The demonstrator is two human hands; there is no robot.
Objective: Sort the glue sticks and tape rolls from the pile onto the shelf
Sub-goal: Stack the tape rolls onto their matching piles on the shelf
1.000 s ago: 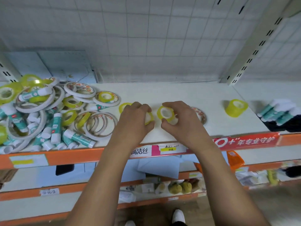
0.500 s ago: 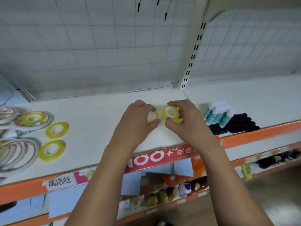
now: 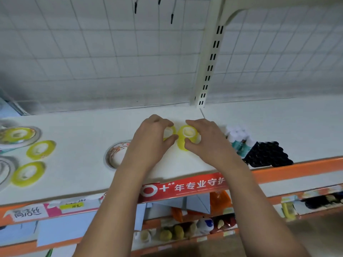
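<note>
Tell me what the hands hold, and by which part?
The left hand pinches the left yellow tape roll by its outer rim, top and bottom; the right hand holds the right yellow tape roll likewise.

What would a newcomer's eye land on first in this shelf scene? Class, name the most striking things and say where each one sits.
Two bare hands meet at the middle of the white shelf: the left hand pinches a yellow tape roll, and the right hand grips a taller yellow roll beside it. Flat yellow rolls lie far left. Glue sticks cluster just right of the hands, by a black block.
</note>
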